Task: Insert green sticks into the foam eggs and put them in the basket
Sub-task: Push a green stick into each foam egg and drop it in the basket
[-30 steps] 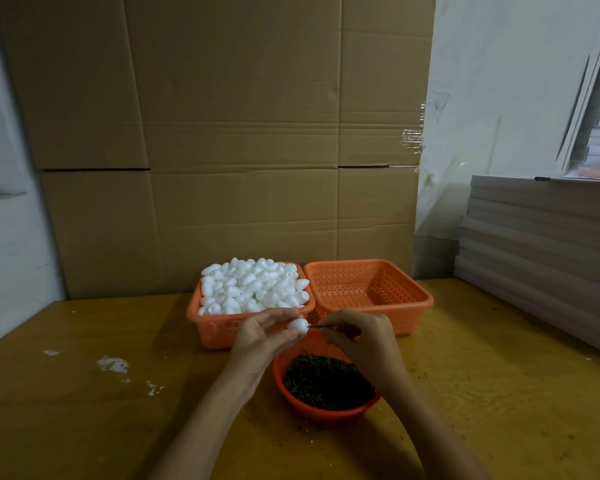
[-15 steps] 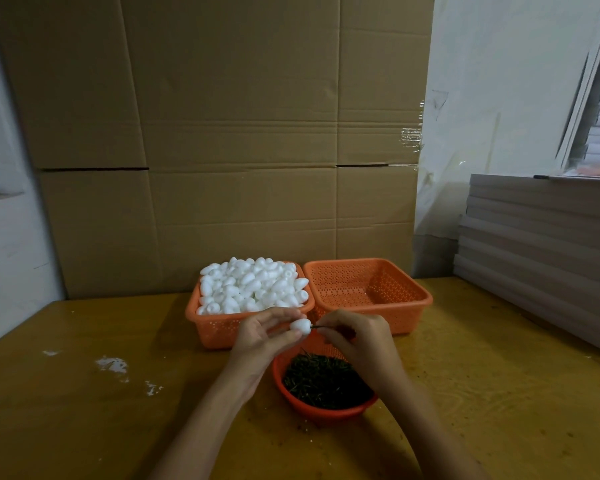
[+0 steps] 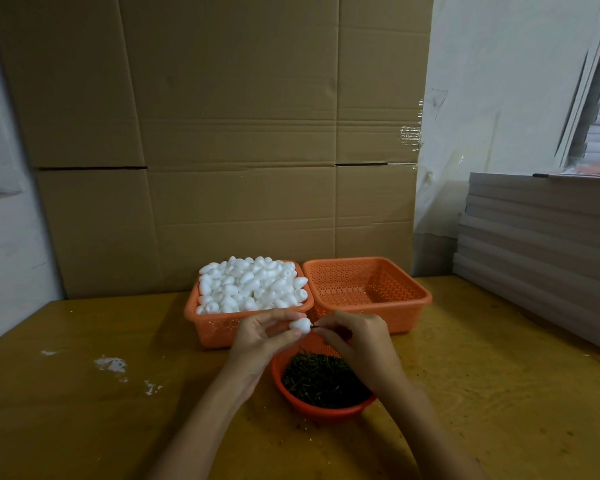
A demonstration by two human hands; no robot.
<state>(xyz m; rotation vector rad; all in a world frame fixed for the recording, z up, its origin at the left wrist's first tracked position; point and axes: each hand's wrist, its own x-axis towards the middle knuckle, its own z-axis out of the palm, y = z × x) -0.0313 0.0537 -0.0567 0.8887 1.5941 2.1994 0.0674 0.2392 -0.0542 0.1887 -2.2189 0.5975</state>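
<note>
We see a left hand [image 3: 260,337] pinching one white foam egg [image 3: 299,323] between thumb and curled fingers, held above the table and over the far rim of a round orange bowl [image 3: 326,408]. The right hand [image 3: 357,337] meets it from the other side, fingertips pinched on a thin green stick [image 3: 315,327] whose tip touches the egg's end. Only a sliver of the stick shows; the rest is hidden inside the fingers, and we cannot tell how deep it sits in the foam.

The bowl below holds a dark heap of green sticks [image 3: 323,375], too tangled to count, with its far edge covered by both hands. Behind stand two orange baskets, touching side by side: the left basket [image 3: 219,329] is piled with foam eggs [image 3: 250,285], too many to count; the right basket [image 3: 395,315] shows its perforated floor. Both forearms are cut off at the bottom edge.

All rest on a wooden table [image 3: 84,410] flecked with white crumbs [image 3: 111,363], backed by cardboard sheets [image 3: 222,133], with a stack of grey boards [image 3: 541,244] at right.
</note>
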